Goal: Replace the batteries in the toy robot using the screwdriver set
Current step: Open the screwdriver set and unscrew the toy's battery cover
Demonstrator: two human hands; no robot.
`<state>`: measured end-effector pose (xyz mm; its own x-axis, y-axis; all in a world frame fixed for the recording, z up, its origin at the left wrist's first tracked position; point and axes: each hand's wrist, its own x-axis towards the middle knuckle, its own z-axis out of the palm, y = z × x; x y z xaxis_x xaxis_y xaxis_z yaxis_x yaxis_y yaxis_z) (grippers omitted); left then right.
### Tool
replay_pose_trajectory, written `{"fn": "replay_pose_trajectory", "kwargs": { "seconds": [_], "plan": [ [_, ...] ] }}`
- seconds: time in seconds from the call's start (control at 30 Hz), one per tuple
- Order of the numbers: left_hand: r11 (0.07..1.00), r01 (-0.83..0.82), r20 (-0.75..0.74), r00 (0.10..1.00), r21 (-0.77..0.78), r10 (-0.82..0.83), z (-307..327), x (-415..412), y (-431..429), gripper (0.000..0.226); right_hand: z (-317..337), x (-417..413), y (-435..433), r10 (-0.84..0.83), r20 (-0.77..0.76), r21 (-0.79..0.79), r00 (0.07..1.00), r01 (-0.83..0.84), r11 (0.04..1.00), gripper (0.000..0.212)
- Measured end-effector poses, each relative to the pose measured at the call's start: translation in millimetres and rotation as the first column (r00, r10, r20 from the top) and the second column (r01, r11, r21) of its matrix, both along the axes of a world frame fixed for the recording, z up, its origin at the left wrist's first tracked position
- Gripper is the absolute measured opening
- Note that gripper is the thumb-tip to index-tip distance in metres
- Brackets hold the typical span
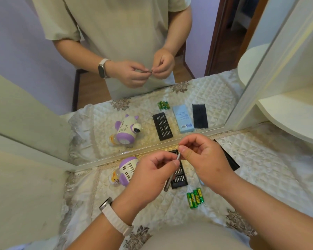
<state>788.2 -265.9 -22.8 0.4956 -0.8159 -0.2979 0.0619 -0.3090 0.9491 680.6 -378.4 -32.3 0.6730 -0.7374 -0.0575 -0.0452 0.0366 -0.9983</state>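
Holding a slim silver screwdriver (168, 184) above the quilted surface (251, 168), my left hand (148, 175) curls its fingers round the upper part of the shaft, the tool slanting down and toward me. My right hand (204, 159) meets it at the top end, thumb and forefinger pinched on the tip and the other fingers loosely bent. Whether a bit sits between those fingertips is too small for me to tell. A pale-strapped watch (114, 219) rides the left wrist.

The toy robot (127, 168), white with purple trim, lies on the surface just left of my left hand, close to the mirror (43, 51) at the back edge. Partly hidden under both hands, the black tray of screwdriver bits (180, 177) rests flat with its rows of bits showing. Four green batteries (195, 197) lie side by side nearer to me, just in front of the tray. A black lid (231, 159) lies beyond my right hand, mostly covered by it. The mirror repeats both hands, the robot, the tray and the batteries.
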Motion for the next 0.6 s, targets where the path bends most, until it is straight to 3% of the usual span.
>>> {"fn": "replay_pose_trajectory", "kwargs": {
  "seconds": [0.37, 0.6],
  "plan": [
    [1.0, -0.022, 0.006, 1.0, -0.005, 0.022, -3.0, -0.6, 3.3, 0.018, -5.1, -6.5, 2.0, 0.052, 0.01, 0.134, 0.999, -0.052, 0.99, 0.016],
    [0.988, -0.154, -0.031, 0.988, -0.014, 0.154, -9.2, 3.3, 0.0, 0.01, -9.8, -7.7, 7.0, 0.147, -0.022, 0.234, 0.989, -0.138, 0.962, 0.044]
  ]
}}
